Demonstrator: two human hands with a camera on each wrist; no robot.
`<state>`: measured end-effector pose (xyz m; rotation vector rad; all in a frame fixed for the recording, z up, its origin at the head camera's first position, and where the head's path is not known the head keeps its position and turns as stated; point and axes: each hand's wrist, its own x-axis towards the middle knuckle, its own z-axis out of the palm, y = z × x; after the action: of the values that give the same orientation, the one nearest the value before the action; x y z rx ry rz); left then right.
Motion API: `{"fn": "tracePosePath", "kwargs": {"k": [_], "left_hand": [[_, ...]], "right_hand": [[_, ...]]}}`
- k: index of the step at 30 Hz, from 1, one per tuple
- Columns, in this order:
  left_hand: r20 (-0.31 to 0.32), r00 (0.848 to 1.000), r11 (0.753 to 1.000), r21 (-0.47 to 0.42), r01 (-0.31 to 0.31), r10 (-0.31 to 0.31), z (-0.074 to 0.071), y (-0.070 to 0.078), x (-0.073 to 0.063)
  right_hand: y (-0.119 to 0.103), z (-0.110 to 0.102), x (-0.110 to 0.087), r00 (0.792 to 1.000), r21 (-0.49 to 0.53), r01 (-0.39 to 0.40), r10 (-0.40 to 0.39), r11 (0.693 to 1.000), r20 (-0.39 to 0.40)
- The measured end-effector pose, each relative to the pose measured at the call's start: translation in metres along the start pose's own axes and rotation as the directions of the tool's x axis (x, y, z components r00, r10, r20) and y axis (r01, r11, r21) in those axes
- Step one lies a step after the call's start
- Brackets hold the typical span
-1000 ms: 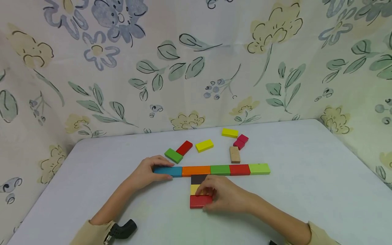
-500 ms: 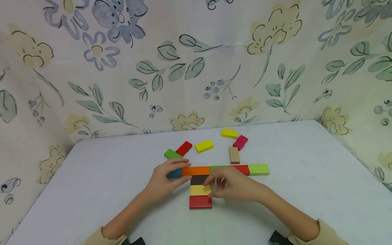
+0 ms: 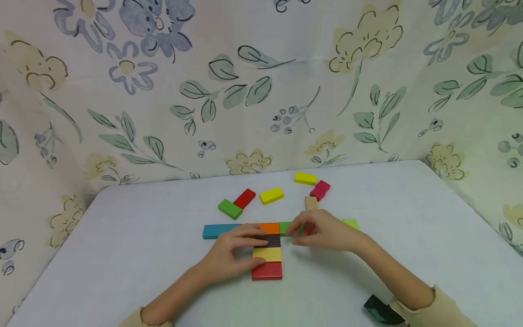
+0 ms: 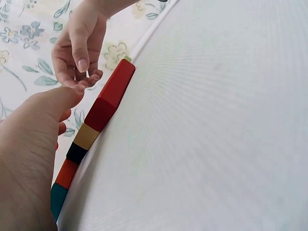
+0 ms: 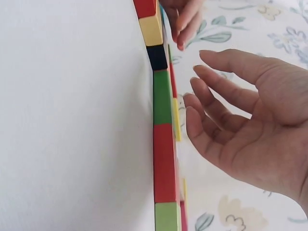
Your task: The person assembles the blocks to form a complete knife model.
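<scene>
A row of coloured blocks runs across the white table in the head view: blue point(image 3: 216, 231), orange point(image 3: 270, 228), green point(image 3: 283, 228), red point(image 5: 164, 163) and light green point(image 3: 351, 223). From its middle a stem comes toward me, made of a black block point(image 3: 273, 240), a pale yellow block point(image 3: 267, 255) and a red block point(image 3: 267, 271). My left hand point(image 3: 226, 254) reaches over the stem from the left, fingers extended and thumb by the red block. My right hand point(image 3: 327, 231) hovers with loosely bent fingers over the row's right half, partly hiding it. Its grasp is empty in the right wrist view.
Behind the row lie a loose green block point(image 3: 230, 209), a red one point(image 3: 244, 199), two yellow ones point(image 3: 271, 195), crimson pieces point(image 3: 320, 190) and a plain wooden block point(image 3: 311, 203). Floral cloth point(image 3: 245, 113) hangs behind the table point(image 3: 143, 236).
My left hand has left the blue block's end and come right and nearer, over the stem. My right hand has lifted off the stem and moved right and away, over the row.
</scene>
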<state>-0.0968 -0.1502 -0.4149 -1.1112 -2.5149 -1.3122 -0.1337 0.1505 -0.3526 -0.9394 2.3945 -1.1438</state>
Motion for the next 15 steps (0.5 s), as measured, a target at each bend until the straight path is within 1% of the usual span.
{"fn": "tracePosePath", "kwargs": {"k": [3, 6, 9, 11, 15], "left_hand": [[0.022, 1.0, 1.0, 0.002, -0.013, 0.013, 0.0, -0.001, -0.001], [0.036, 0.999, 1.0, 0.005, -0.009, 0.008, 0.0, 0.0, -0.002], [0.052, 0.999, 1.0, 0.016, 0.002, -0.003, -0.001, 0.0, -0.002], [0.059, 0.998, 1.0, 0.027, -0.002, 0.0, 0.0, 0.0, -0.002], [0.064, 0.998, 0.999, 0.036, -0.03, 0.028, 0.0, -0.002, -0.001]], "right_hand": [[0.003, -0.004, 0.003, 0.999, -0.023, -0.022, 0.022, 0.999, -0.025], [0.007, -0.009, 0.01, 0.998, -0.045, -0.024, 0.022, 0.999, -0.058], [0.009, -0.015, 0.02, 0.995, -0.055, -0.026, 0.02, 0.998, -0.094], [0.009, -0.019, 0.029, 0.993, -0.064, -0.032, 0.024, 0.997, -0.117], [0.007, -0.024, 0.045, 0.985, -0.09, -0.059, 0.044, 0.994, -0.165]]}}
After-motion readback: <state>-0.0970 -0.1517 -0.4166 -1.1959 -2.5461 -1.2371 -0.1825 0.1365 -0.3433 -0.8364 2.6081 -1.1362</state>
